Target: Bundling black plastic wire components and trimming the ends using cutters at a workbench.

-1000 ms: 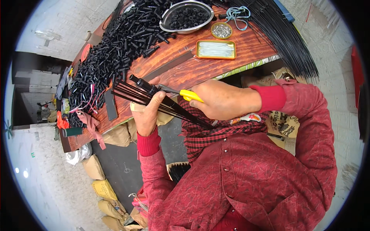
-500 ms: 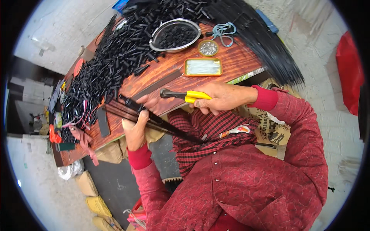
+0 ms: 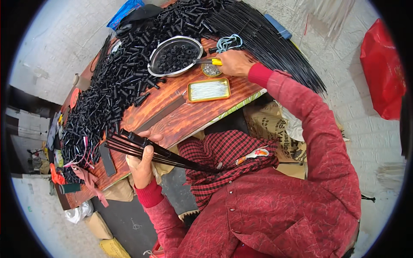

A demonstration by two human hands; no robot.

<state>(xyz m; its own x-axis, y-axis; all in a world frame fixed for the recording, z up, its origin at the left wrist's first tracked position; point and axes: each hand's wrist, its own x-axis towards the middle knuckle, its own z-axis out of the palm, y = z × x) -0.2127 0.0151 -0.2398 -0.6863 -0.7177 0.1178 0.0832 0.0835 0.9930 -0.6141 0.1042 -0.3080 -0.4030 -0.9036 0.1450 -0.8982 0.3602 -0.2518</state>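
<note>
My left hand (image 3: 141,167) is closed around several thin black rods (image 3: 185,164), which slant from above the table edge down to my lap. A short black sleeve (image 3: 137,138) sits near the upper end of one rod. At the back of the table my right hand (image 3: 236,62) grips yellow-handled pliers (image 3: 217,62). Their dark jaws point left, over the far rim of a small round tin (image 3: 204,74) of tiny metal pieces and close to the bowl. Part of that tin is hidden by my hand and the tool.
A metal bowl (image 3: 150,69) holds small black rings. Nearer stands a yellow rectangular tin (image 3: 229,89) of thin pale pins. Black tubes (image 3: 99,99) are heaped across the table's left, long black rods (image 3: 279,51) lie at right, and a pale blue cord (image 3: 229,42) is behind the tin.
My right hand has carried the pliers away from beside the rods to the small round tin at the back. My left hand still holds the rods. The whole view has shifted slightly.
</note>
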